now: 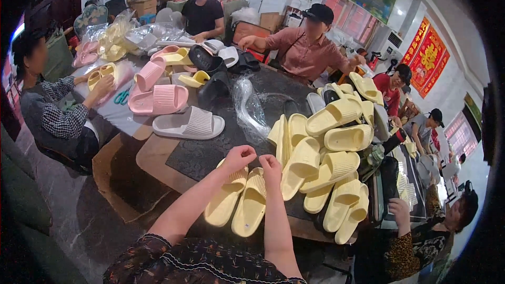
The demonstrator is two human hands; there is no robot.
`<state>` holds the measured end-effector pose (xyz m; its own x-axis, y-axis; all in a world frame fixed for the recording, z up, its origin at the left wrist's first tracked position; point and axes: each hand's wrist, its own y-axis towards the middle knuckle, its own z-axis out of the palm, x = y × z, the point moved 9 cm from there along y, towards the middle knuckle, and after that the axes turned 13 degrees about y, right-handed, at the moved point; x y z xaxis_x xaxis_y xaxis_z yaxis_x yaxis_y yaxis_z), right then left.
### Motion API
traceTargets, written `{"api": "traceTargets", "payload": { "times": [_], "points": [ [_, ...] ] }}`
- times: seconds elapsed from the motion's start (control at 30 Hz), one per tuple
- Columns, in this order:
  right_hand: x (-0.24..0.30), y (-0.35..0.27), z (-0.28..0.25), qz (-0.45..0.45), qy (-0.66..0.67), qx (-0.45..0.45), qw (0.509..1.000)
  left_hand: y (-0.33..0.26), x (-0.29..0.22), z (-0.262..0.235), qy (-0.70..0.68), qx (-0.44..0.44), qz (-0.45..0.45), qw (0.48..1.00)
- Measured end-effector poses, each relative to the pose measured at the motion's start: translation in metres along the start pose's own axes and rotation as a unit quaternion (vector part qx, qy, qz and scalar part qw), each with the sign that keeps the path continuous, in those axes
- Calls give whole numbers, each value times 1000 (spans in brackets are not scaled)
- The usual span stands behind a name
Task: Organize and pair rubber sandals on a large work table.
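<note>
A pair of pale yellow slide slippers lies side by side at the near edge of the table, the left slipper (220,208) and the right slipper (248,215) with their heels toward me. Over their ribbed straps, my left hand (239,159) is closed in a pinch. Close beside it my right hand (270,170) also has its fingers pressed together, above the right slipper's strap. Whatever the fingertips hold, if anything, is too small to make out. A heap of yellow slippers (336,168) sits just right of my hands.
Farther left lie a grey slipper (189,123), pink slippers (159,100) and black slippers (214,85). Clear plastic wrapping (250,108) rests on the dark table cover (194,155). Teal scissors (122,96) lie near a co-worker at left. Several people work around the tables.
</note>
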<state>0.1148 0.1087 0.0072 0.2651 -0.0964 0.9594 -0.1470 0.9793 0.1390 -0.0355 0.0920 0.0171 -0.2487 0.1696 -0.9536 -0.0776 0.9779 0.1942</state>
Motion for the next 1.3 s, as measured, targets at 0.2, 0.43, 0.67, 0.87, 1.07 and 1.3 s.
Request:
{"api": "traceTargets", "payload": {
  "times": [0.2, 0.43, 0.67, 0.87, 1.07, 1.3],
  "points": [
    [1, 0, -3, -1, -15, -3, 1000, -4, -10, 0, -5, 12, -19, 1000],
    [1, -5, 4, 16, 3, 23, 1000, -8, -10, 1, 5, 0, 5, 1000],
    [3, -5, 11, 31, 9, 33, 999, -5, -6, -8, 35, -21, 9, 999],
    [-7, 2, -5, 36, 55, -1, 998, -1, -2, 1, 53, -3, -6, 999],
    [-1, -4, 6, 27, -7, 41, 999, -6, -8, 6, 69, 14, 4, 998],
    [-1, -3, 2, 24, -25, 17, 999, -7, -9, -3, 57, -14, -18, 998]
  ]
}}
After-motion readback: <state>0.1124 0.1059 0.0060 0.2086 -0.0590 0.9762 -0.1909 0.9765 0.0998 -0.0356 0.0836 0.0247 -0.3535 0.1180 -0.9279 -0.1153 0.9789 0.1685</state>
